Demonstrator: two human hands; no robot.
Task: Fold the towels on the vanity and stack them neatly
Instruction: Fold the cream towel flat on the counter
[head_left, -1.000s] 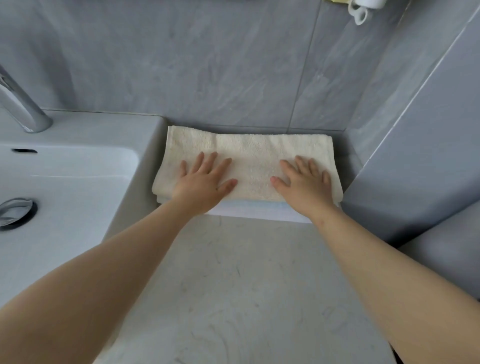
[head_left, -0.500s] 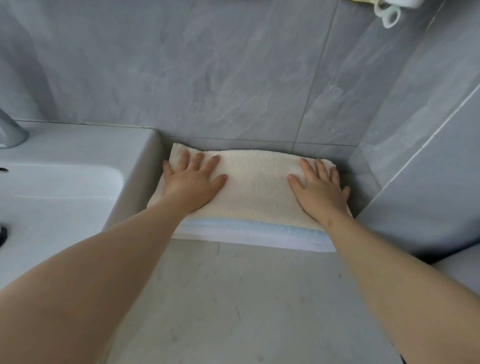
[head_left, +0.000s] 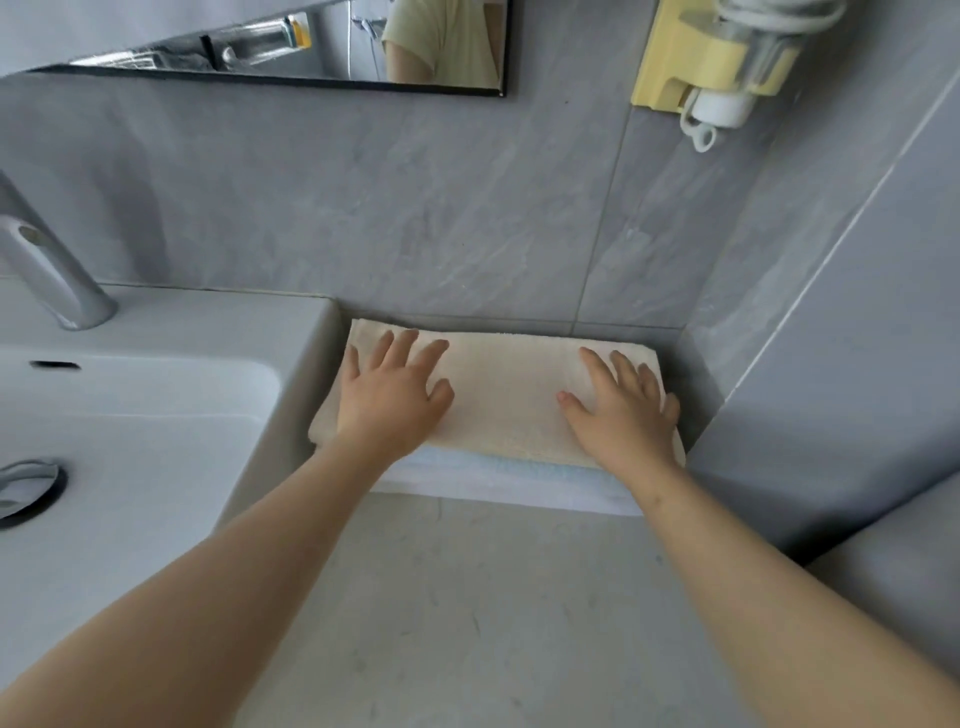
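Folded cream terry towel (head_left: 506, 395) sits atop pale blue folded towel (head_left: 498, 480), at back of grey stone vanity top (head_left: 467, 623), btwn white sink (head_left: 156, 415) & corner. L hand (head_left: 389, 400) & R hand (head_left: 621, 415) flat, fingers spread, pressing it, prob. to flatten & square stack

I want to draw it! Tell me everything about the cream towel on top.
The cream towel looks like soft, fuzzy terry cloth, folded into a long flat rectangle. It lies on a pale blue-white towel whose front edge peeks out underneath. The stack sits at the back of the vanity, against the grey tiled wall, right beside the sink. The left hand and right hand press flat on its two ends.
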